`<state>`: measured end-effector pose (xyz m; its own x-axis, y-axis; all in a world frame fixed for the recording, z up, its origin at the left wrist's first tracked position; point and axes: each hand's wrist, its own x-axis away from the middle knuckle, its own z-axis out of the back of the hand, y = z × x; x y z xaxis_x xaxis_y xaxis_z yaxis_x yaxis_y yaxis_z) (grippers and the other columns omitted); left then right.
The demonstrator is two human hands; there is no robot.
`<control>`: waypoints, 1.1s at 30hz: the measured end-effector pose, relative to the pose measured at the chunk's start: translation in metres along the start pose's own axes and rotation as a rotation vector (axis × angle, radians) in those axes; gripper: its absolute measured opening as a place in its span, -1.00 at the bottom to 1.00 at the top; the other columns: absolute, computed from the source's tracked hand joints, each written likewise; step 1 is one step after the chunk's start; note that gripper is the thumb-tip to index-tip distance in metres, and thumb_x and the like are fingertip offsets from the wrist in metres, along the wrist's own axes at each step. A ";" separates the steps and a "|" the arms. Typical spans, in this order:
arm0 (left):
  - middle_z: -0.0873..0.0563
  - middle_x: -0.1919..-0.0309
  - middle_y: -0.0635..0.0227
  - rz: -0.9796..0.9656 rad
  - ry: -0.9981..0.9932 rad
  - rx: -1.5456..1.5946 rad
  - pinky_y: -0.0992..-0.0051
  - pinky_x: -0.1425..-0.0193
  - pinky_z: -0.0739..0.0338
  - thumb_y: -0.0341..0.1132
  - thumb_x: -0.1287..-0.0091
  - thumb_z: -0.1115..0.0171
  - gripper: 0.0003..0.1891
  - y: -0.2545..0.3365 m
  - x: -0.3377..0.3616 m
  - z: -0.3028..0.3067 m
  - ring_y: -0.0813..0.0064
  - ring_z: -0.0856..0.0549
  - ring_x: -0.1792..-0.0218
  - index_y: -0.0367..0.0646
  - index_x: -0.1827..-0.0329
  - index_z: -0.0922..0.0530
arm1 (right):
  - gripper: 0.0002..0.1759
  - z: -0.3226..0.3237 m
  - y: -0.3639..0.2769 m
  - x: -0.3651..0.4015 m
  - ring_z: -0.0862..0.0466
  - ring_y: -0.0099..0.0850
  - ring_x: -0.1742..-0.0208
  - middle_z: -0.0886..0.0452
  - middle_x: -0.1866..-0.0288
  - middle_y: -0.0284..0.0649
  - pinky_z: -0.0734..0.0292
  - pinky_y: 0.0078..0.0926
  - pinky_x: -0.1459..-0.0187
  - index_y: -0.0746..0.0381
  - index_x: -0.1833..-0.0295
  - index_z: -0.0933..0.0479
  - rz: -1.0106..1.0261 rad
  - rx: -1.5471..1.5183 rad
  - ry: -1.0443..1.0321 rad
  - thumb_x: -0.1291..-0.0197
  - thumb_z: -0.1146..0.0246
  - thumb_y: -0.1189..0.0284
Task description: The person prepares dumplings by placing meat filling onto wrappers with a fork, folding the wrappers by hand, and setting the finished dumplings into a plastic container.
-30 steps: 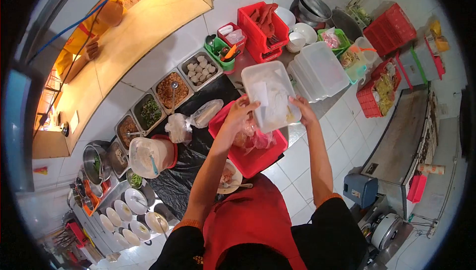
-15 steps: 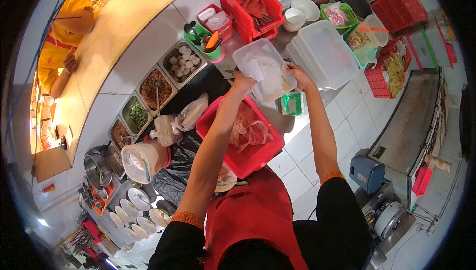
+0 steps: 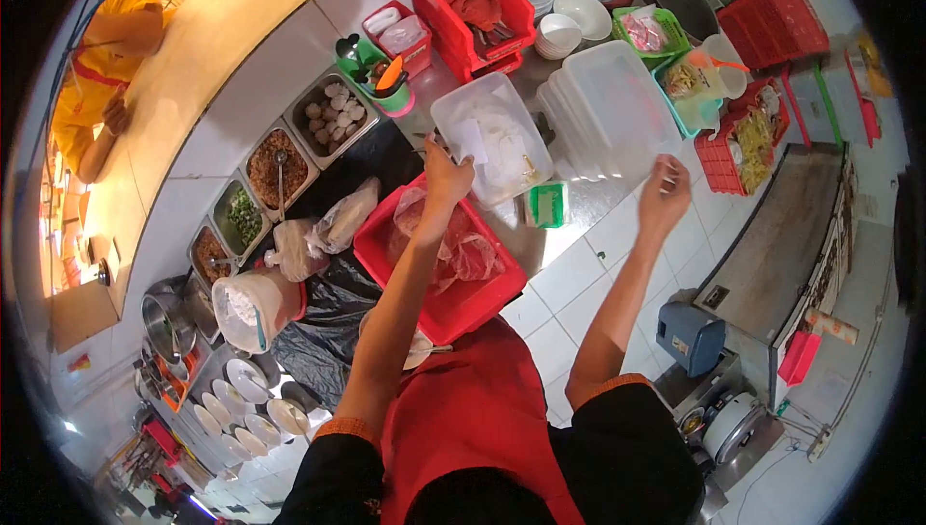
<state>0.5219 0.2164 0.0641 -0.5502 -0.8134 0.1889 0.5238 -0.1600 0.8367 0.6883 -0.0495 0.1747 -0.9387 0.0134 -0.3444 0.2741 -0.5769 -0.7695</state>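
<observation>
My left hand (image 3: 449, 179) grips the near left edge of a translucent plastic container (image 3: 497, 139) holding white contents and a paper slip. My right hand (image 3: 666, 199) is off the container, its fingers loosely bent and apart. Its fingertips are right by the near corner of a stack of translucent plastic boxes (image 3: 617, 105). Under my left forearm lies a red tray (image 3: 453, 317) with a clear plastic bag (image 3: 471, 260) of reddish food in it. Just below the container is a small green-lidded box (image 3: 547, 205).
Metal pans of meatballs (image 3: 338, 118), minced topping (image 3: 279, 170) and chopped greens (image 3: 241, 216) line the left side, beside a white tub (image 3: 253, 308). Bowls (image 3: 569, 25) and a red bin (image 3: 473, 4) stand at the back. A person in yellow (image 3: 106, 71) is beyond the counter.
My right hand has let go of the container and moved right and toward me, close to the box stack. My left hand stays at the container. The whole view has shifted slightly left.
</observation>
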 end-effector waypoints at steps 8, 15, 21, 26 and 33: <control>-0.71 0.00 0.25 -0.210 -0.045 0.435 0.46 -0.16 -0.61 -0.51 -0.37 -0.27 -0.67 -0.039 0.098 0.083 0.44 -0.69 -0.06 -0.26 -0.19 -0.52 | -0.27 0.008 0.116 -0.062 -0.66 -0.21 -0.03 -0.50 -0.18 -0.02 -0.63 -0.39 0.11 0.41 -0.27 -0.51 -0.630 -0.366 -0.430 -0.31 -0.35 -0.02; -0.74 0.07 0.29 0.188 -0.184 0.485 0.50 -0.09 -0.60 -0.48 -0.43 -0.25 -0.82 -0.061 0.208 0.172 0.57 -0.71 0.04 -0.26 -0.05 -0.61 | -0.33 0.045 0.008 -0.047 -0.46 -0.18 -0.37 -0.47 -0.38 0.00 -0.50 -0.19 -0.29 0.31 -0.42 -0.42 -0.364 -0.299 -0.248 -0.34 -0.34 0.16; -0.74 0.02 0.28 0.170 -0.056 0.547 0.47 -0.15 -0.59 -0.41 -0.50 -0.18 -0.82 -0.077 0.259 0.238 0.52 -0.72 0.01 -0.29 -0.06 -0.61 | -0.41 0.062 -0.042 -0.001 -0.53 -0.38 -0.17 -0.57 -0.26 -0.12 -0.43 -0.43 -0.16 0.37 -0.36 -0.46 -0.173 -0.443 -0.309 -0.39 -0.30 0.20; -0.72 0.01 0.26 0.102 0.110 0.692 0.39 -0.13 -0.64 -0.20 -0.59 -0.10 -0.69 -0.085 0.305 0.309 0.51 -0.69 -0.04 -0.29 -0.10 -0.59 | -0.51 -0.007 -0.077 0.083 -0.51 -0.36 -0.31 -0.48 -0.38 -0.16 -0.40 -0.33 -0.36 0.34 -0.42 -0.39 0.329 -0.130 -0.998 -0.48 -0.18 0.37; -0.64 0.01 0.19 0.439 0.294 0.591 0.31 0.15 -0.84 -0.12 -0.59 -0.08 -0.59 -0.179 0.423 0.356 0.34 -0.73 0.03 -0.31 -0.24 -0.49 | -0.79 -0.087 -0.214 0.362 -0.63 -0.36 -0.05 -0.57 -0.06 -0.18 -0.55 -0.41 -0.04 0.28 0.07 -0.50 0.451 -0.544 -1.831 -0.35 -0.33 0.40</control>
<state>-0.0361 0.0996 0.1775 -0.1355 -0.8610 0.4902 0.1754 0.4661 0.8672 0.3081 0.1498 0.1685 0.2529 -0.9647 0.0728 0.2041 -0.0204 -0.9787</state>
